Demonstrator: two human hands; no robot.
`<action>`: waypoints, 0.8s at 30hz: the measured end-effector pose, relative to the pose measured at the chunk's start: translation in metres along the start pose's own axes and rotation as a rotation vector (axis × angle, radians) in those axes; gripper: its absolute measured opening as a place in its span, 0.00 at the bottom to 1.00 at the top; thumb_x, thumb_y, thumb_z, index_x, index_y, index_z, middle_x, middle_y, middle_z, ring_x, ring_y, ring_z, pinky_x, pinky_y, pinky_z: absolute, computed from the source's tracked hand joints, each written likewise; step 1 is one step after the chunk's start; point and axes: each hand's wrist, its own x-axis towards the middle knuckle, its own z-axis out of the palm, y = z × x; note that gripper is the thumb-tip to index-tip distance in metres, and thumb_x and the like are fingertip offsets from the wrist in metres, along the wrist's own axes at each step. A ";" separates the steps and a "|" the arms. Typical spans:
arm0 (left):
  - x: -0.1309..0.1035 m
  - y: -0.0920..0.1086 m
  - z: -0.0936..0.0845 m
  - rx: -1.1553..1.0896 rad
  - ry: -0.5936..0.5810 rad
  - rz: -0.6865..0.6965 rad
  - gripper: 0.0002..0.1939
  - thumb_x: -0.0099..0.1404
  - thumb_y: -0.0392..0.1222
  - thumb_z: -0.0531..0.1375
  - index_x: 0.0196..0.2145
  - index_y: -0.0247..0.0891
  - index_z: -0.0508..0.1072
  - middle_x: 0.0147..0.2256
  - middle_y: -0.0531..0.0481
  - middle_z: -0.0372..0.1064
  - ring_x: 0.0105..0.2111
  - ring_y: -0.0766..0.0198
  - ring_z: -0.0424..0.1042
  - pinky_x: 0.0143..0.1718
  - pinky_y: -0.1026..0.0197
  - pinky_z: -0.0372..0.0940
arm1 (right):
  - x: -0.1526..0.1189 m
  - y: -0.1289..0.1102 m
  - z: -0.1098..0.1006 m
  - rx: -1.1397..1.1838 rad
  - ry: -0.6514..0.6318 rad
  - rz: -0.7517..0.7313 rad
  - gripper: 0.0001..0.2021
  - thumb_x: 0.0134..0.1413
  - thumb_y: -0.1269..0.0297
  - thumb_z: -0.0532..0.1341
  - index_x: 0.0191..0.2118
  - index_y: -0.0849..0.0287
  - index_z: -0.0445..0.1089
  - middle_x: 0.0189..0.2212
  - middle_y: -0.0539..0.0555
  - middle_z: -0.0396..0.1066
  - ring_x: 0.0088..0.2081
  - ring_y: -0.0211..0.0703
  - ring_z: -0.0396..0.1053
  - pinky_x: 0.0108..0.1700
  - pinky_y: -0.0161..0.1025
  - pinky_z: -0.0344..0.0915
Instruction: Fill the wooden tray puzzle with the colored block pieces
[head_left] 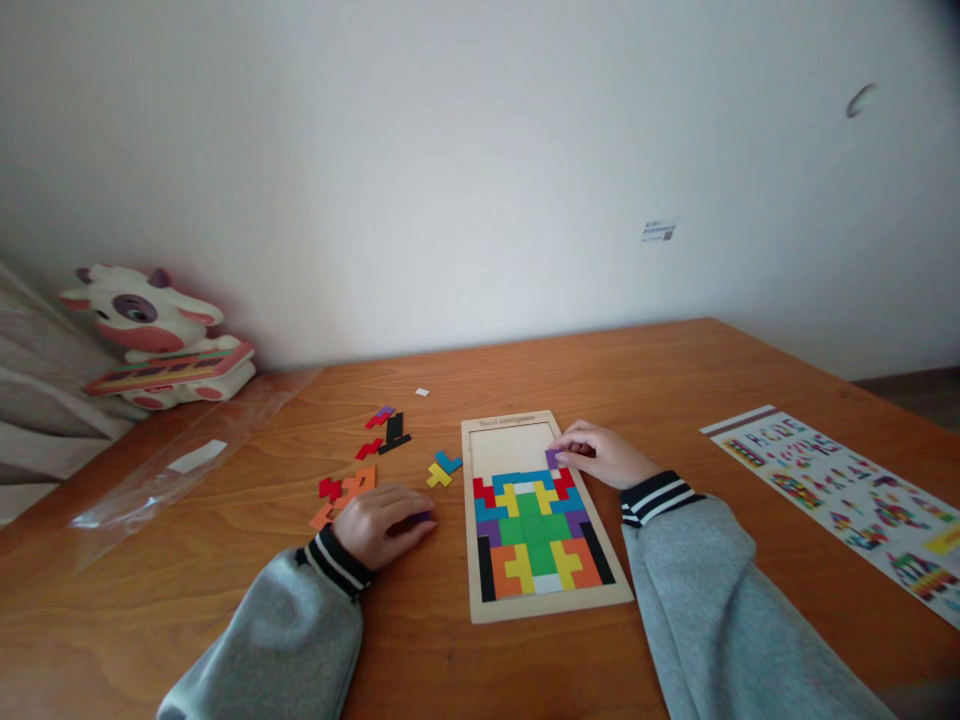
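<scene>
A wooden puzzle board (475,590) lies flat on the table, its lower part filled with coloured block pieces. The upper part of its tray shows bare wood. My right hand (604,456) pinches a purple puzzle piece (553,459) at the tray's upper right side. To the left of the board, my left hand (381,524) rests low over the table, fingers curled on a dark purple piece (421,517), mostly covered. Orange pieces (364,480) lie right behind that hand. A yellow piece (439,476) and a blue piece (448,462) sit between it and the board.
Red pieces (369,449) and black pieces (394,430) lie farther back on the wooden table (630,380). A clear plastic bag (150,490) and a cow toy keyboard (165,340) are on the left. A printed pattern sheet (832,490) lies on the right. The wall (480,180) stands behind.
</scene>
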 end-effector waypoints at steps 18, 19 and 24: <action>0.001 -0.003 0.001 -0.026 0.003 0.014 0.07 0.62 0.37 0.64 0.40 0.40 0.77 0.35 0.49 0.79 0.36 0.63 0.78 0.39 0.63 0.74 | 0.000 -0.002 0.003 -0.066 0.042 -0.038 0.13 0.58 0.58 0.60 0.38 0.59 0.78 0.35 0.55 0.66 0.32 0.42 0.68 0.37 0.41 0.67; 0.001 -0.003 0.001 -0.025 0.003 0.016 0.07 0.62 0.37 0.64 0.40 0.40 0.77 0.35 0.49 0.79 0.36 0.63 0.78 0.39 0.63 0.74 | -0.001 -0.003 0.003 -0.064 0.048 -0.035 0.13 0.57 0.56 0.60 0.37 0.59 0.78 0.34 0.55 0.66 0.32 0.42 0.67 0.37 0.41 0.67; 0.001 -0.003 0.001 -0.019 -0.004 0.012 0.09 0.62 0.37 0.65 0.42 0.39 0.76 0.35 0.49 0.79 0.35 0.63 0.78 0.39 0.63 0.73 | -0.001 -0.003 0.004 -0.070 0.062 -0.040 0.18 0.58 0.48 0.60 0.32 0.59 0.77 0.32 0.54 0.66 0.32 0.41 0.67 0.35 0.40 0.65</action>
